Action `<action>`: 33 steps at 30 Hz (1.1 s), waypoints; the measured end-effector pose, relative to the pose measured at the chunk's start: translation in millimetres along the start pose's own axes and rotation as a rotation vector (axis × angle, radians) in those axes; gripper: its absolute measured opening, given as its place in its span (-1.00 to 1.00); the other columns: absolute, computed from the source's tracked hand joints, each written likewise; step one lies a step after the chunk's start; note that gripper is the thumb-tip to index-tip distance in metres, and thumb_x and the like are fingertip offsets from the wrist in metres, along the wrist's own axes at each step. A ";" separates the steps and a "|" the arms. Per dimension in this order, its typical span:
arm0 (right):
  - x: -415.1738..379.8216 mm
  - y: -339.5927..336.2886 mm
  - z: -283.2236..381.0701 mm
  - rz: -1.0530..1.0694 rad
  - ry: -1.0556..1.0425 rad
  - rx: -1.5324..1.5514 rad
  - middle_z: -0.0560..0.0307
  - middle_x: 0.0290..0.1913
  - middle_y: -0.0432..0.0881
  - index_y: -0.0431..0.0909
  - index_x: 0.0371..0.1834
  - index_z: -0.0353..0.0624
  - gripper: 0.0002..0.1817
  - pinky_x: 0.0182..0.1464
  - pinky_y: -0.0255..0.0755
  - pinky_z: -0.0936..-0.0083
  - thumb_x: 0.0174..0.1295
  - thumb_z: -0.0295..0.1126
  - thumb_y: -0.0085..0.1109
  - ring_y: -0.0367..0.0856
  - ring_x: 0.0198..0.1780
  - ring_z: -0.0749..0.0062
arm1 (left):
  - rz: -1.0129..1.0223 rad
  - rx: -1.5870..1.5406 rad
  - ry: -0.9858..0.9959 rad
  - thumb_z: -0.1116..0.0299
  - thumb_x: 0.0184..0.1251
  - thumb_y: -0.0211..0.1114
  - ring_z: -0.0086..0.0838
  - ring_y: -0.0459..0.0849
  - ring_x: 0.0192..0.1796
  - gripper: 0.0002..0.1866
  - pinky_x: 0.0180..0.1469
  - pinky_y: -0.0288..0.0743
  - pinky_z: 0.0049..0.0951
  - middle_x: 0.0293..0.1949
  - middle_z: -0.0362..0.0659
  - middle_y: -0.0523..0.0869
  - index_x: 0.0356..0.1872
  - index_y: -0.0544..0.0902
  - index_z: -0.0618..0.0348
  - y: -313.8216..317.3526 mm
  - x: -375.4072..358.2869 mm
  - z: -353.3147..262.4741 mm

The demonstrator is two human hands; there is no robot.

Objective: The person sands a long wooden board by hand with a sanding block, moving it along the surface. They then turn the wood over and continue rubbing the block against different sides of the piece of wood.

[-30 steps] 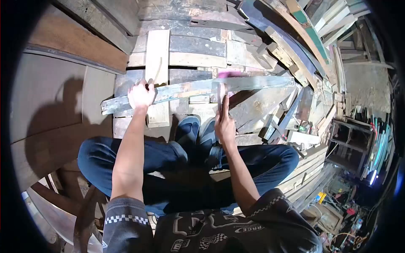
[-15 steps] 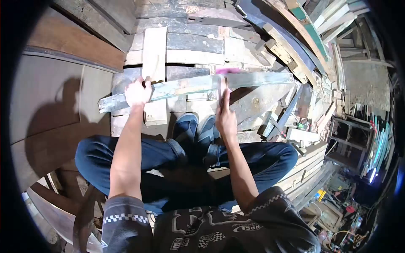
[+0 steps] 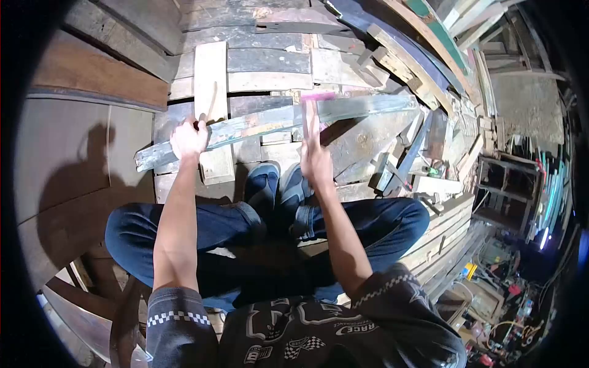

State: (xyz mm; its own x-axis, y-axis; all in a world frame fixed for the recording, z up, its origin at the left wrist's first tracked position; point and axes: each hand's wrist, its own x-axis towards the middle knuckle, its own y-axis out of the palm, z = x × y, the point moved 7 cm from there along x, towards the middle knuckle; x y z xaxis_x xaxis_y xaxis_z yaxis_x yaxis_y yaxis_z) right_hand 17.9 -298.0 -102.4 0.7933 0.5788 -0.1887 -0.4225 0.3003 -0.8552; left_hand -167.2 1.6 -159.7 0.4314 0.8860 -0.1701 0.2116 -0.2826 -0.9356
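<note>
- Left hand (image 3: 189,138) clamps the long, weathered grey-blue wooden beam (image 3: 257,125), close to the plank floor (image 3: 270,59)'s left edge!
- Right hand (image 3: 316,163) wraps the pink-ended wooden-handled tool (image 3: 311,122), crossing right of beam's middle.
- Beneath, a pale flat wooden board (image 3: 210,67).
- Dark checker-trimmed shirt (image 3: 307,338) reads "RACE"; smaller letters blur.

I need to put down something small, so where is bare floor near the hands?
Bare floor boards show beyond the long plank, between the short pale board and the scrap wood. Another bare patch lies below the plank's right half, between the right hand and the blue strip. The right side is crowded: scrap wood above, mixed clutter below.
</note>
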 end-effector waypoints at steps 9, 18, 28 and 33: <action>59.7 -84.4 -20.0 -0.022 0.006 -0.003 -0.59 -0.32 0.62 -0.11 0.65 0.18 -0.25 -0.18 0.48 -0.26 0.45 -0.26 -0.02 0.61 -0.23 -0.54 | -0.045 -0.022 0.023 0.06 0.27 0.18 -0.06 0.75 -0.12 -0.67 0.09 0.52 -0.10 -0.25 0.04 0.79 -0.23 0.73 0.07 1.6 -0.2 1.2; 22.4 -52.9 -52.3 -0.004 -0.091 -0.143 -0.51 -0.47 0.61 -0.14 0.66 0.24 -0.24 -0.32 0.47 -0.28 0.46 -0.19 -0.03 0.62 -0.36 -0.50 | -0.014 0.005 -0.022 0.07 0.23 0.21 -0.04 0.75 -0.04 -0.65 0.15 0.51 -0.08 -0.19 0.05 0.79 -0.18 0.74 0.10 -3.6 -1.7 -0.5; 42.4 -35.0 -43.4 0.042 -0.064 -0.110 -0.56 -0.37 0.62 -0.17 0.66 0.20 -0.22 -0.26 0.47 -0.30 0.43 -0.26 -0.02 0.61 -0.30 -0.51 | -0.006 0.022 -0.003 0.04 0.25 0.20 -0.02 0.75 -0.07 -0.66 0.12 0.52 -0.06 -0.22 0.07 0.79 -0.18 0.73 0.06 6.4 -1.6 5.2; 14.0 -29.3 -48.1 0.030 -0.029 -0.083 -0.53 -0.45 0.62 -0.19 0.67 0.20 -0.20 -0.27 0.49 -0.29 0.44 -0.20 -0.02 0.62 -0.35 -0.50 | -0.017 -0.004 0.008 0.04 0.27 0.18 -0.01 0.76 -0.11 -0.66 0.10 0.54 -0.05 -0.26 0.09 0.79 -0.22 0.71 0.07 0.8 1.7 2.0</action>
State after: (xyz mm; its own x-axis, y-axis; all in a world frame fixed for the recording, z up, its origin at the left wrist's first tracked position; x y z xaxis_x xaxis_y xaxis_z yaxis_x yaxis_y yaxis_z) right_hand 62.5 -335.2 -103.2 0.7677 0.6083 -0.2016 -0.4070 0.2198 -0.8866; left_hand -168.1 3.6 -161.4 0.4351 0.8875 -0.1520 0.2225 -0.2695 -0.9369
